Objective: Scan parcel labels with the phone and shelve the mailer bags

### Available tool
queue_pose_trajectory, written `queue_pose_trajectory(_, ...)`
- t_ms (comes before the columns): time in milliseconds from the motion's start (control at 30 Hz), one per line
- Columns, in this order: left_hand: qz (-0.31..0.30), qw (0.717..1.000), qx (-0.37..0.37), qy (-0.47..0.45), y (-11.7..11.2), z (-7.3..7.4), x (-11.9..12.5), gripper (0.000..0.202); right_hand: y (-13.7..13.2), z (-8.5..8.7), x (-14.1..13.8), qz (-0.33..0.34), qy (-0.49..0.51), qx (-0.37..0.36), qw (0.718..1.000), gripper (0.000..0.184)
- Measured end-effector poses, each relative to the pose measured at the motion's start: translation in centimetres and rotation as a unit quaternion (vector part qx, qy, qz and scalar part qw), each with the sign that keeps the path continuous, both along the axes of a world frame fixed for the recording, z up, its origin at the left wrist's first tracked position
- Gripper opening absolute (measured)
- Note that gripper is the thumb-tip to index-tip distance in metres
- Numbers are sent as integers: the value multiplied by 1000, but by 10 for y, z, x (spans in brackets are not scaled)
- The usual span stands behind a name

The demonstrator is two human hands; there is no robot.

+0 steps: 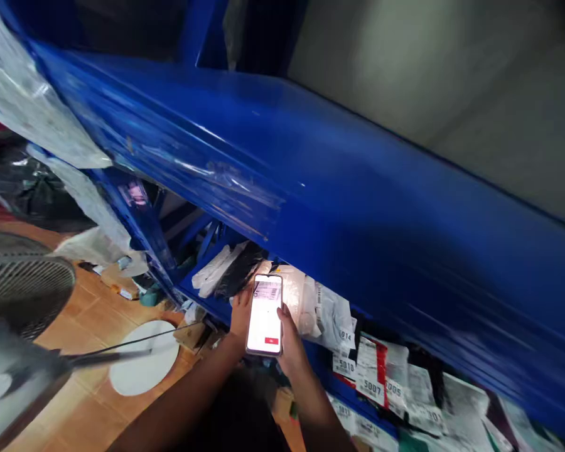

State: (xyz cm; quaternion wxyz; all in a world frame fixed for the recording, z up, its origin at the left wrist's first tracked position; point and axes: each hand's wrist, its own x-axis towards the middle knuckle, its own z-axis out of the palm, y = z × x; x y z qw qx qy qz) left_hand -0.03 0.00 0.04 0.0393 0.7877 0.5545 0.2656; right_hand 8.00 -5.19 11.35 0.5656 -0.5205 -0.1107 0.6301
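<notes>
Upright in my right hand (289, 333) is a smartphone (265, 320), its thumb along the right edge. The lit screen has a label picture at the top and a red button near the bottom. My left hand (240, 312) is just left of the phone, fingers stretched towards the parcels on the shelf, partly hidden behind the phone. Beyond the phone lies a brightly lit pale plastic parcel (292, 290). A black parcel (240, 270) and white parcels (213, 273) lie beside it to the left. I cannot tell which parcel my left hand touches.
A blue shelf beam (263, 163) crosses above the hands. Numbered parcels (371, 376) fill the shelf to the right. At left stand a fan (26, 282) and a round white stool top (144, 358) over the tiled floor (98, 320). Clear plastic (37, 94) hangs at upper left.
</notes>
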Motion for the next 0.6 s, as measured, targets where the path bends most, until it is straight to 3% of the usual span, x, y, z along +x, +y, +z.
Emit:
queue_pose_trajectory(367, -12, 998, -18, -61, 0, 15, -3, 35, -2, -4, 2, 11, 3, 28, 1000, 58)
queue_pose_trajectory(500, -21, 994, -29, -102, -2, 27, -4, 34, -7, 6, 4, 19, 7, 40, 999, 55)
queue_pose_trajectory(600, -19, 989, -51, -137, -2, 33, -4, 35, -13, 23, 5, 56, 28, 54, 997, 65)
